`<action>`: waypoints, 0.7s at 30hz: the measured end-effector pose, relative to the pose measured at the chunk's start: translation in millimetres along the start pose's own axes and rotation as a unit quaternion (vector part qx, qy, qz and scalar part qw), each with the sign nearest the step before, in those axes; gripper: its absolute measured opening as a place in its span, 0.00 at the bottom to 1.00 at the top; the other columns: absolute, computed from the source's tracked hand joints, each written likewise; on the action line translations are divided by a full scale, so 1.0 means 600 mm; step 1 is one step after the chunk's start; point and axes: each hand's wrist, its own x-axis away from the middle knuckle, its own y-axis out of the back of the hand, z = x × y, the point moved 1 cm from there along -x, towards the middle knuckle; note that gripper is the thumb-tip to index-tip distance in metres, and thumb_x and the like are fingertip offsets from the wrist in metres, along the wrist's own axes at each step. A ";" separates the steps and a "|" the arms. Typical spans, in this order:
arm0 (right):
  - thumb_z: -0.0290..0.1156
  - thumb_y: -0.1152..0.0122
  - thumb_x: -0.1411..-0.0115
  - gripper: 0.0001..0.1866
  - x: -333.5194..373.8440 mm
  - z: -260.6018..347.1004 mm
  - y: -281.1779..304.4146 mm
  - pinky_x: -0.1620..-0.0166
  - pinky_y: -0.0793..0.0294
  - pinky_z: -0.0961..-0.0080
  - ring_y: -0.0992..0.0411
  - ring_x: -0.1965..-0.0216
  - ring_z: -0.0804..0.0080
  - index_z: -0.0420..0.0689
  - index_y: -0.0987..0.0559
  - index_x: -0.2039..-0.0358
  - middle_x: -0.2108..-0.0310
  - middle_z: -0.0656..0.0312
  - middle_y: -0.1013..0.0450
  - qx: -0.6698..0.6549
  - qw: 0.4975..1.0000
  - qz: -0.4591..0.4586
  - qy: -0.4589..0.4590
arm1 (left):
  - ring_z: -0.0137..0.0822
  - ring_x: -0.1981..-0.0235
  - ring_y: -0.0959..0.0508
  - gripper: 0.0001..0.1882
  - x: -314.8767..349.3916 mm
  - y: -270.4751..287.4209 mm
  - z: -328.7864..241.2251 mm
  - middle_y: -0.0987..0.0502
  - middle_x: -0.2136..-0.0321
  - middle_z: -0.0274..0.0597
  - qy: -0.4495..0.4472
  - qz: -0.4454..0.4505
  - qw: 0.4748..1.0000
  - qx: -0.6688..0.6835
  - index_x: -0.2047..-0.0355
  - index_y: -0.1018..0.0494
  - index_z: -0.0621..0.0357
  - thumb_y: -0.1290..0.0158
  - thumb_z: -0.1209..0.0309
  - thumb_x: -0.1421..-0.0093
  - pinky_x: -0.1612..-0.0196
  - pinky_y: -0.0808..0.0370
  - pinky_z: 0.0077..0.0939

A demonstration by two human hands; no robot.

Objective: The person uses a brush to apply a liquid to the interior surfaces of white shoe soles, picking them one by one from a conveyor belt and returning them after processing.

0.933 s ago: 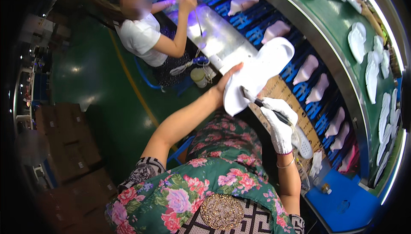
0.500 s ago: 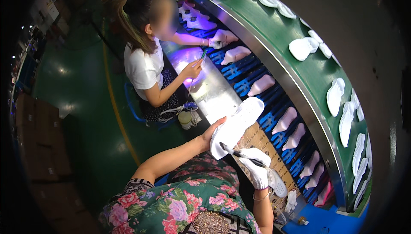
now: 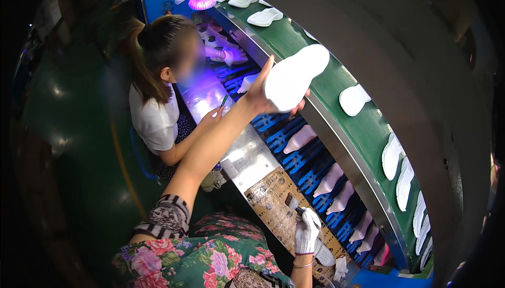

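My left hand [image 3: 256, 94] is bare and stretched far forward, gripping a white shoe sole [image 3: 295, 80]. The sole is tilted, with its far end over the edge of the green conveyor belt [image 3: 363, 125]. In a white glove, my right hand [image 3: 306, 234] is closed round the dark handle of a brush [image 3: 292, 202]. Its bristles are above a cardboard sheet [image 3: 271, 198] on the bench. Beside the right hand lies a greyish sole [image 3: 325, 255], partly hidden by the glove.
More white soles [image 3: 392, 155] lie along the belt. Pinkish shoe lasts [image 3: 301, 139] stand in a row on blue holders below its metal rim. A co-worker [image 3: 152, 103] sits at the left, one gloved hand under a purple-lit lamp [image 3: 202, 2]. A loose white glove [image 3: 341, 268] lies at the bench's near end.
My left hand has carried the sole up and forward, away from the brush to the belt's edge. My right hand with the brush has dropped down toward the cardboard. The view has shifted.
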 end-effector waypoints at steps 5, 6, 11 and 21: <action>0.18 0.37 0.46 0.10 -0.013 -0.059 0.014 0.65 0.23 0.74 0.24 0.70 0.68 0.33 0.19 0.62 0.65 0.54 0.21 0.063 0.998 -0.002 -0.013 | 0.62 0.45 0.30 0.52 -0.070 0.091 0.009 0.37 0.45 0.73 -0.117 -0.365 0.915 0.124 0.34 0.53 0.72 0.58 0.34 0.39 0.41 0.29 0.47; 0.18 0.37 0.46 0.10 -0.006 -0.057 0.007 0.65 0.22 0.74 0.24 0.71 0.67 0.33 0.19 0.62 0.66 0.54 0.21 0.070 0.997 -0.014 -0.021 | 0.62 0.43 0.31 0.53 -0.074 0.084 0.022 0.39 0.44 0.75 -0.143 -0.416 0.891 0.112 0.34 0.54 0.75 0.54 0.37 0.39 0.38 0.31 0.45; 0.18 0.36 0.45 0.09 -0.003 -0.073 0.024 0.65 0.23 0.75 0.24 0.70 0.68 0.33 0.19 0.62 0.66 0.55 0.21 0.074 0.997 -0.020 -0.026 | 0.49 0.46 0.32 0.41 -0.052 0.116 0.008 0.38 0.45 0.57 -0.191 -0.511 0.647 -0.533 0.39 0.41 0.60 0.34 0.65 0.50 0.45 0.29 0.41; 0.17 0.35 0.45 0.10 -0.001 -0.096 0.016 0.66 0.23 0.78 0.23 0.72 0.70 0.34 0.19 0.61 0.67 0.55 0.21 0.112 0.992 -0.054 -0.035 | 0.53 0.53 0.27 0.58 -0.150 0.183 -0.064 0.24 0.58 0.59 -0.097 -0.361 0.388 -0.843 0.32 0.49 0.59 0.31 0.50 0.57 0.48 0.30 0.44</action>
